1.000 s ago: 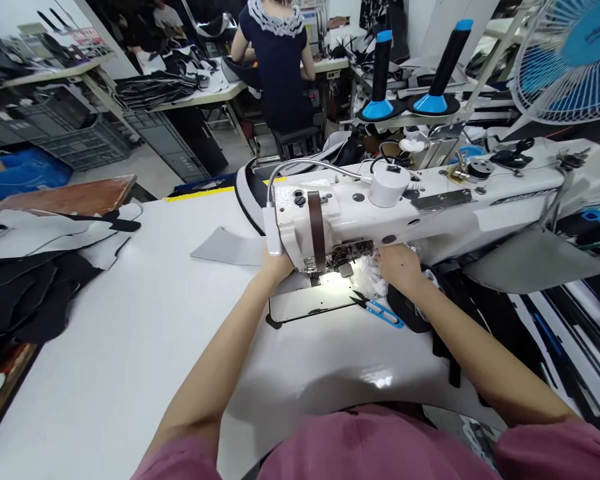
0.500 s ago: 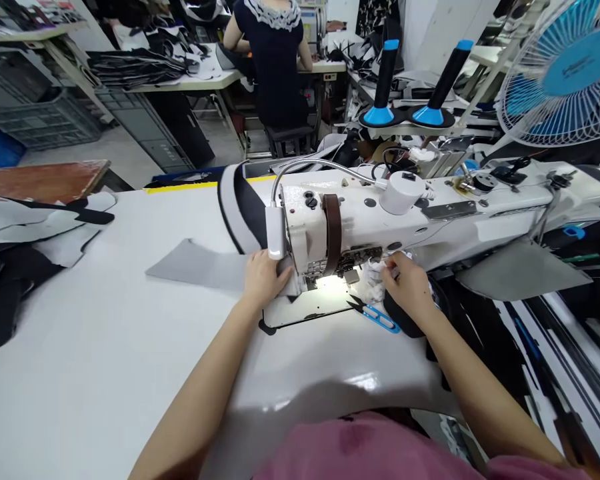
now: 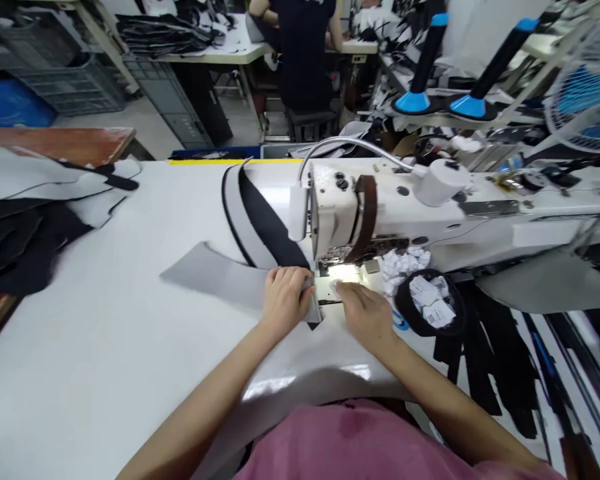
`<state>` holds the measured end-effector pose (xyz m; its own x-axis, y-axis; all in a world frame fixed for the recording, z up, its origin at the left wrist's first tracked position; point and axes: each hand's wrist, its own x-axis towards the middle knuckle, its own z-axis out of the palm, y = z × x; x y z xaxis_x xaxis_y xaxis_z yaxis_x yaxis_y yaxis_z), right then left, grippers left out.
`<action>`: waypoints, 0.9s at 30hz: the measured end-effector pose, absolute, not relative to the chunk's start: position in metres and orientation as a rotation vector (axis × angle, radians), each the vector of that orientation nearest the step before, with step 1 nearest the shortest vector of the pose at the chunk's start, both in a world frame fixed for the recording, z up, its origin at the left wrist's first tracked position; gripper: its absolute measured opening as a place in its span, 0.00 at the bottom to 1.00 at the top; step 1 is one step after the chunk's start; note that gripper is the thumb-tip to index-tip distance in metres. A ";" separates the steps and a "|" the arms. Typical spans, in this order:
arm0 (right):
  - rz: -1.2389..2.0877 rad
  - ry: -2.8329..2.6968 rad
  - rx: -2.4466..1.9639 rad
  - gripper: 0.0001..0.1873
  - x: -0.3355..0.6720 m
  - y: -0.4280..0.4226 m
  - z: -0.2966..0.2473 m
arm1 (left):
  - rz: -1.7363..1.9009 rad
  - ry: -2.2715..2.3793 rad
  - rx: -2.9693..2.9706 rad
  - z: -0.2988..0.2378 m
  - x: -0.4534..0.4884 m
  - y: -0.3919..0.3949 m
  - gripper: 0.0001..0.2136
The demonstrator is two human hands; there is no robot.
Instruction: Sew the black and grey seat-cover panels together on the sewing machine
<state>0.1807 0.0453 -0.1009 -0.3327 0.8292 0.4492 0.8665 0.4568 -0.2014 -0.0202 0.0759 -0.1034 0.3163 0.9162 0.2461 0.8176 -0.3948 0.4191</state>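
Under the left hand (image 3: 285, 300), flat grey fabric piece (image 3: 215, 277).

The grey piece (image 3: 215, 280) is matt cloth, lying on a smooth, glossy white tabletop (image 3: 105, 347). The sewing machine (image 3: 455, 233) is glossy white-painted metal. Its brown strap (image 3: 364, 217) looks like leather, though it is blurred.

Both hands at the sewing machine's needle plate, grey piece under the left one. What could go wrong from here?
1. The right hand lies flat just beside the lit needle area of the sewing machine; a stitch could catch a finger.
2. The left hand rests on only the near end of the grey piece; its long tail may drag and skew the seam.
3. Loose white labels right of the needle area might get swept into the seam.
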 end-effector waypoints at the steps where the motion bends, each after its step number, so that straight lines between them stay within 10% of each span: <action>1: -0.057 -2.284 -1.375 0.13 0.169 0.044 -0.106 | 0.696 1.565 2.314 -0.102 -0.022 0.076 0.05; 27: 0.543 -2.087 -1.418 0.18 0.153 0.062 -0.123 | 0.559 1.547 2.404 -0.102 -0.016 0.091 0.05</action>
<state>0.1529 0.0618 -0.1233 -0.2895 0.9323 0.2167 0.7083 0.3609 -0.6066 -0.0158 0.0911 -0.1016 0.3705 0.9087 0.1923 0.8218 -0.4172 0.3880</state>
